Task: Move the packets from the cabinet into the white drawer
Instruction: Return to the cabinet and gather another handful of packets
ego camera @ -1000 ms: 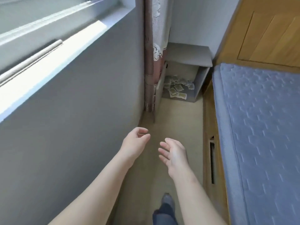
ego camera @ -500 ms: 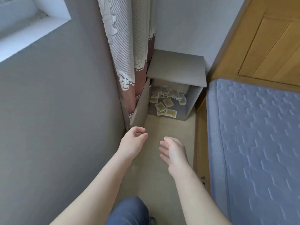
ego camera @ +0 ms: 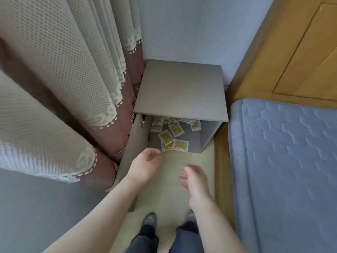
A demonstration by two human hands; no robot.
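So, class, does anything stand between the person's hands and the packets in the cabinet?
Nothing visible does. The cabinet door stands swung open to the left, and only bare floor lies between the packets and the empty left hand and right hand. The white drawer is out of view.

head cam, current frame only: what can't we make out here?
1. Packets, head view: the rear ones are hidden under the cabinet top, so the total count cannot be told.
2. Packet print, head view: too small to read.
3. White drawer: nowhere in the head view.
4. Right hand, head view: fingertips motion-blurred. The left hand is clearer and holds nothing.
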